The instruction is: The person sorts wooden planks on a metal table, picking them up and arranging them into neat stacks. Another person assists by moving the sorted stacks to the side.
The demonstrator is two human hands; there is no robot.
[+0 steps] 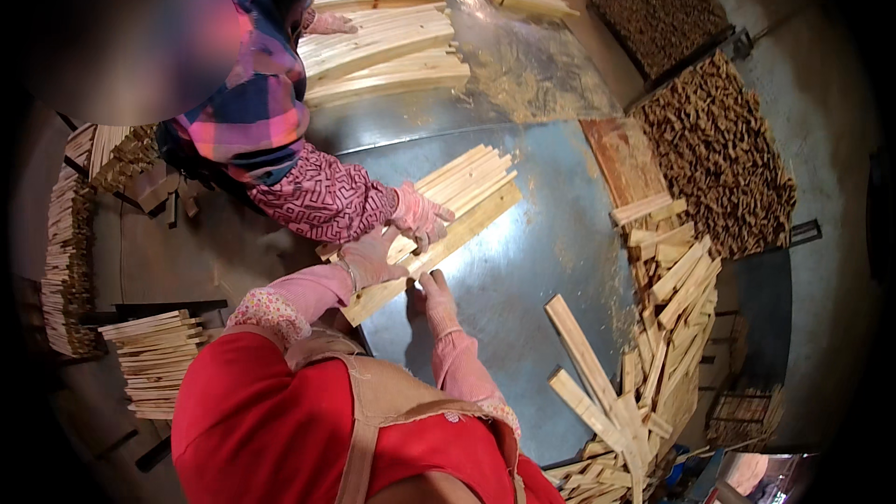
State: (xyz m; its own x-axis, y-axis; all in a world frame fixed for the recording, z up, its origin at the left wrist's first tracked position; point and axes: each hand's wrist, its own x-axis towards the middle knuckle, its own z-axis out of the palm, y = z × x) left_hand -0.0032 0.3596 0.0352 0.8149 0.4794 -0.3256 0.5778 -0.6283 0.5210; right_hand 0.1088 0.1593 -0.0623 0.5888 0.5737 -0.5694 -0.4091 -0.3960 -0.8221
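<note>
A row of pale wooden strips lies side by side, slanting across the metal tabletop, with a wider board along its near side. My left hand, in a pale glove, grips over the strips and this board near their left end. Against the board's near edge rest the fingertips of my right hand, stretched out with a gap beside the thumb. A co-worker's gloved hand presses on the strips just beyond my left hand. Parts of the strips are hidden under the hands.
The metal table has a loose heap of offcuts along its right side. Curved rows of strips lie at the far end near another gloved hand. Large piles of wood pieces stand right; stacked strips stand left.
</note>
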